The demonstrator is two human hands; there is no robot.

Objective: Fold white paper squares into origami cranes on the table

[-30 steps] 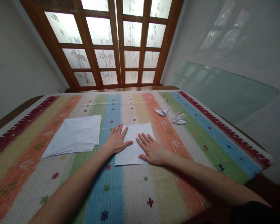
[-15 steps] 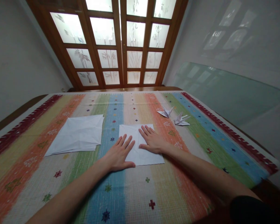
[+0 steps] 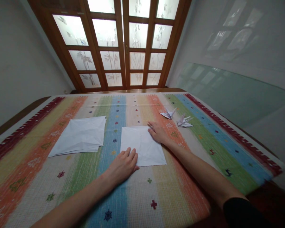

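Note:
A square white sheet of paper (image 3: 142,145) lies flat on the striped tablecloth in front of me. My left hand (image 3: 125,163) covers its near left corner, the fingers curled together and the thumb at the near edge; the fingertips partly hide what they grip. At the far right corner is my right hand (image 3: 157,131), bent fingers and thumb closed on the paper's edge. Left of this sheet rests a stack of white paper (image 3: 79,134), its edges slightly uneven.
Two folded white paper cranes, one farther back (image 3: 167,113) and one nearer (image 3: 184,121), stand right of the sheet. A colourful tablecloth (image 3: 85,180) covers the table. Beyond its far edge are wooden doors with glass panes (image 3: 125,60). A glass panel (image 3: 228,91) leans along the right wall.
Both hands lay spread flat on the sheet before. The left has drawn back to the near left corner and curled; the right has moved to the far right corner and closed there.

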